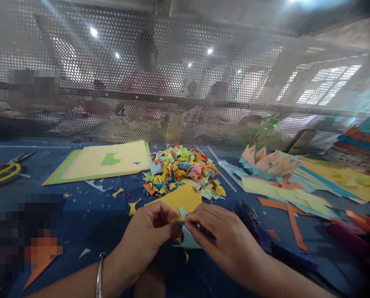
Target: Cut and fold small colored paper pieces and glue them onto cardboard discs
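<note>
My left hand (152,229) and my right hand (217,236) meet in front of me. Their fingertips pinch a small folded paper piece (179,220), yellow with some light blue, from both sides. Just behind them lies a yellow paper sheet (185,198), partly covered by my fingers. Below the hands a light blue paper piece (191,240) shows on the dark blue surface. Farther back is a heap of small multicoloured paper scraps (181,169).
At the left are a stack of coloured sheets (79,163) and yellow-handled scissors (7,174). Pointed folded paper pieces (265,159), paper strips (293,223) and yellow sheets (343,174) lie at the right. A perforated metal panel (178,82) stands behind, with people beyond it.
</note>
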Demonstrator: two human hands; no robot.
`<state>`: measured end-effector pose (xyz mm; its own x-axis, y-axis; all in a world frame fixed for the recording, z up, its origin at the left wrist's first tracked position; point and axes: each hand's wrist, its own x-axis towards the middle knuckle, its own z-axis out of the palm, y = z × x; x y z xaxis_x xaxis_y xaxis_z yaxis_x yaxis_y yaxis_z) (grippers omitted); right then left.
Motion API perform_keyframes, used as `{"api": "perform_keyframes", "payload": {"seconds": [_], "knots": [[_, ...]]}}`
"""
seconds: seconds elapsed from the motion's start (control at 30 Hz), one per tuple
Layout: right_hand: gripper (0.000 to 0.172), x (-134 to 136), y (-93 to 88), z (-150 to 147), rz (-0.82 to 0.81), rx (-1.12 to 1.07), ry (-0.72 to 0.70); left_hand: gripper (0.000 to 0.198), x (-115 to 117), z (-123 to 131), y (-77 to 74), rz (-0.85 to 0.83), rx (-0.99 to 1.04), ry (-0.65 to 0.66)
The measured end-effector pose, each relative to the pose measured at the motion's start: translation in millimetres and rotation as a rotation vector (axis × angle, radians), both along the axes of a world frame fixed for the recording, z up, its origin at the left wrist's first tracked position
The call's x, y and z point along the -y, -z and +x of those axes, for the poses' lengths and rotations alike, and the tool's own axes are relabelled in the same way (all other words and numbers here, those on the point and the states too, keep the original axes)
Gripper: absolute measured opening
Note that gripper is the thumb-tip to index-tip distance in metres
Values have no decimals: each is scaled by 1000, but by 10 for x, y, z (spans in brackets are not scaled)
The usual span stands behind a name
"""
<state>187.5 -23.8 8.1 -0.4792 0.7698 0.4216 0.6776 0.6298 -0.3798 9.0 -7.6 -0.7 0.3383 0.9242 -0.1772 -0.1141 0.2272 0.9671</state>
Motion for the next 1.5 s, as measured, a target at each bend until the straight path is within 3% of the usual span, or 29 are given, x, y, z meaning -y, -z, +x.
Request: {"api": "perform_keyframes", "payload": {"seconds": [0.33,0.53,1.03,1.2,1.5], "knots": [[17,8,13,34,-21,-57,11,26,60,-29,-104,-85,76,93],[17,23,-3,43,-89,-126,-10,11,37,-32,-77,21,-24,92],[22,15,48,31,-221,-196,10,10,16,-42,7,208,-147,93],[23,20,65,35,-203,-205,41,17,14,-58,46,277,-256,179],[25,-6,70,47,-213,-205,19,26,35,-64,16,398,-394,164]]}}
